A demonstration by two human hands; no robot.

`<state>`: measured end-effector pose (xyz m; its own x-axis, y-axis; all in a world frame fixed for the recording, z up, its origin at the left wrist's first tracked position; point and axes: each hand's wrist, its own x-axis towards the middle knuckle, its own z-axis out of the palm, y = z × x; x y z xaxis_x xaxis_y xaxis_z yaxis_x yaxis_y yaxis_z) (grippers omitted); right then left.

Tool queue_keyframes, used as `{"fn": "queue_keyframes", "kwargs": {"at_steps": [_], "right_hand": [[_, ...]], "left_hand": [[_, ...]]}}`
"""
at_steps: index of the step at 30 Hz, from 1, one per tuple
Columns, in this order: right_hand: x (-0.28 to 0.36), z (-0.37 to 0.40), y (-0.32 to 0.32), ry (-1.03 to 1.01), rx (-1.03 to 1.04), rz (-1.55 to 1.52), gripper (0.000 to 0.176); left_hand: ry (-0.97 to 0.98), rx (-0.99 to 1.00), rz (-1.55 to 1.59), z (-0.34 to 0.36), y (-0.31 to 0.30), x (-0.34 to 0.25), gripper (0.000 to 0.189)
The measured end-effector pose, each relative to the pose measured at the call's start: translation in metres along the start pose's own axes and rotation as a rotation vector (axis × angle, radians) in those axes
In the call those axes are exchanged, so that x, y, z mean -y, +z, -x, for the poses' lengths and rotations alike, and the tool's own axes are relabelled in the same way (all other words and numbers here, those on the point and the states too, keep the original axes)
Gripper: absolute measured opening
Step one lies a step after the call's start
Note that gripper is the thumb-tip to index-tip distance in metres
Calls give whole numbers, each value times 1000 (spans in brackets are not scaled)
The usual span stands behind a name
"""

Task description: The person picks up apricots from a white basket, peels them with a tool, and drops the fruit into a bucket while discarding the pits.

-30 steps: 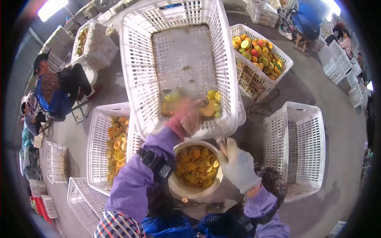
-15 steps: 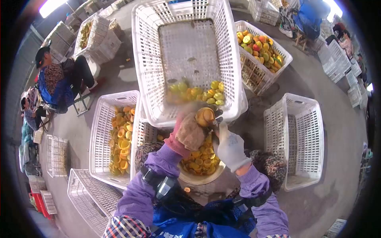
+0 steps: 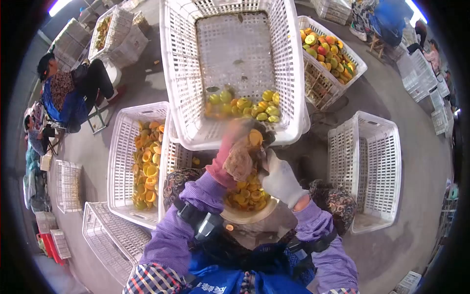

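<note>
My left hand (image 3: pixel 238 159), in a pink, stained glove, is closed around a yellow peach (image 3: pixel 255 137) whose cut orange flesh faces up. Close beside it, my right hand (image 3: pixel 283 180) in a white glove with dark fingertips is closed near the fruit; whatever its fingers grip is too dark and small to make out. Below both hands, a round basin (image 3: pixel 247 217) holds scooped-out peach halves (image 3: pixel 249 196). Just beyond them stands a large white crate (image 3: pixel 177 81) with several green-yellow peaches (image 3: pixel 262 109) at its near end.
Left of me, a white crate (image 3: pixel 113 161) holds hollow peach halves. Another crate (image 3: pixel 338 88) of whole and cut fruit stands at far right. Stacked crates (image 3: pixel 377 169) stand to my right. A seated person (image 3: pixel 63 95) is at the left, another (image 3: pixel 387 22) at upper right.
The view has shifted slightly. The peach is turned, and my left hand has drawn closer to the near wall of the large crate. Both hands stay together at the fruit.
</note>
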<state>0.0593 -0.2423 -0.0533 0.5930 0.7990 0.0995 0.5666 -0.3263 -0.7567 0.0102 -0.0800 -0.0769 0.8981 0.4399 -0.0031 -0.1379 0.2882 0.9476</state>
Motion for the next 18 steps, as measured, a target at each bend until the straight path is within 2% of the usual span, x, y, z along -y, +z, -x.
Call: {"fn": "queue_keyframes", "kwargs": {"at_steps": [1,4,5,8,9,11,13,14,17,18], "right_hand": [[3,-1,-7,81,42,75,49],[4,1,-18,60,78,366,48],[-4,4,-11,-75,-40,370,46],[-21,5,11,47,-60,425,45],[-12,5,10,126,-65,365,42],[-6,6,17,113,-89,186,41],[-12,6,25,45,-150,44,43],[-14,7,27,34,-116,14,46],[-13,0,30,-51,-36,-38,48],[-12,-2,29,-112,-25,-23,46]], "left_hand": [[-97,98,-23,-2,5,-26,38],[-79,213,-254,-7,-21,-9,36],[-172,106,-15,-3,-20,2,35],[-54,29,-120,-2,-7,6,29],[88,63,-371,1,-5,8,28],[218,31,-553,8,14,-12,28],[349,-18,-588,4,14,-9,28],[410,-40,-609,4,12,-7,29],[295,-9,-698,9,5,-5,29],[255,-17,-593,9,2,-3,30]]}}
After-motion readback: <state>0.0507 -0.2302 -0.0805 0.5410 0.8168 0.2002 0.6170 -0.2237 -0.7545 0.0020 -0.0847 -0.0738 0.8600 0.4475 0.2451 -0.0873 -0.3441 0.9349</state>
